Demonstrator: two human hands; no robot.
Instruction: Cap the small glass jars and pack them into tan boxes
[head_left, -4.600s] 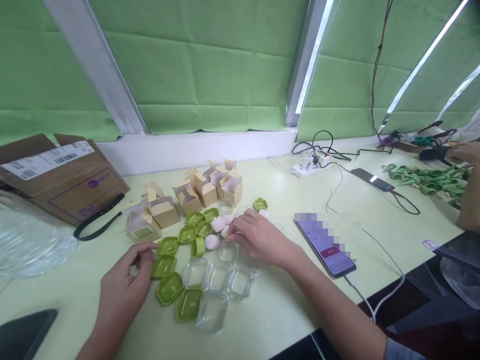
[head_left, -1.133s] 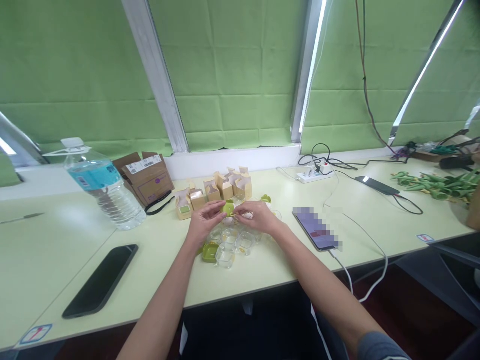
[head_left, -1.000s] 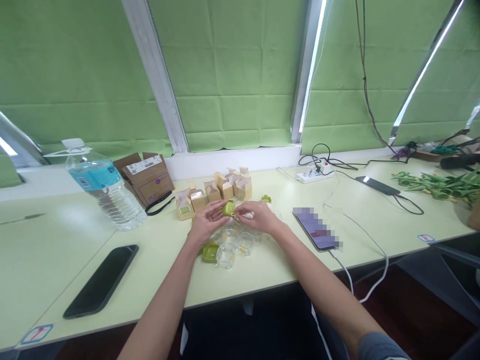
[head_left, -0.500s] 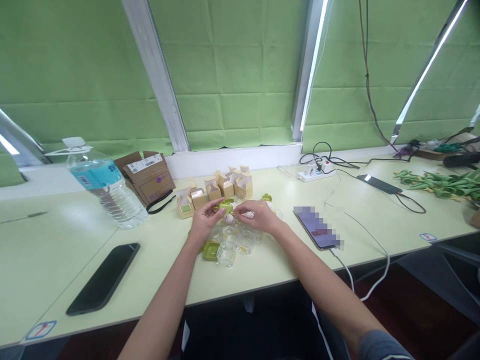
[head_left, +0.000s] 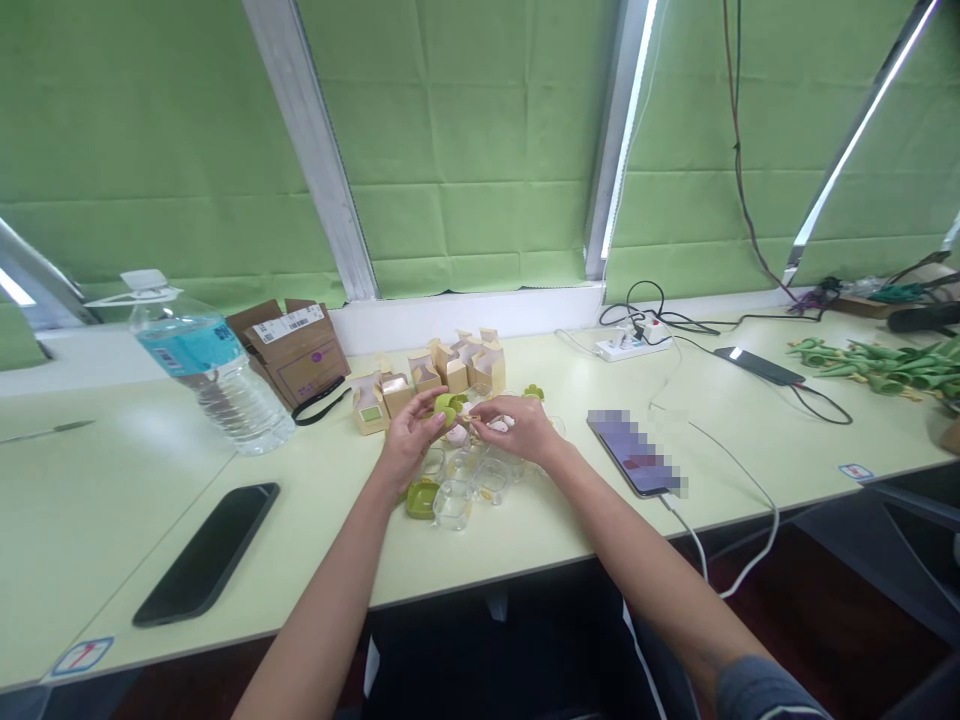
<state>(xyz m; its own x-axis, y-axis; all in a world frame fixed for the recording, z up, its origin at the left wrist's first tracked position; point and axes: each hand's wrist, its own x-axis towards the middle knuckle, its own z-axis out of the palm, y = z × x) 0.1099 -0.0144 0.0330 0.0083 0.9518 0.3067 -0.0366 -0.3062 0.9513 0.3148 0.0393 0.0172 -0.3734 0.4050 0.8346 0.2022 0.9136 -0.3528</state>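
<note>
My left hand [head_left: 411, 436] is closed on a small green plastic lid [head_left: 448, 406], its thumb and fingers at the edge. Facing it, my right hand [head_left: 519, 426] pinches a thin yellowish piece [head_left: 471, 419], too small to name, close to the lid. Beneath both hands lie several clear plastic cups [head_left: 453, 505] in a cluster. A green square lid [head_left: 422, 500] rests beside them at the near left, and a green flower-shaped piece [head_left: 534, 392] lies behind my right hand. Small whitish items among the cups are partly hidden by my fingers.
Several small open cardboard boxes [head_left: 448, 368] stand behind the cups. To the left are a water bottle [head_left: 217, 370], a larger brown carton [head_left: 296, 350] and a black phone [head_left: 206, 555]. A cabled phone [head_left: 630, 455] and a power strip [head_left: 630, 346] lie to the right.
The green lid has turned in my left hand and now shows a different side. My right fingertips have drawn slightly away from it, still pinching the thin piece.
</note>
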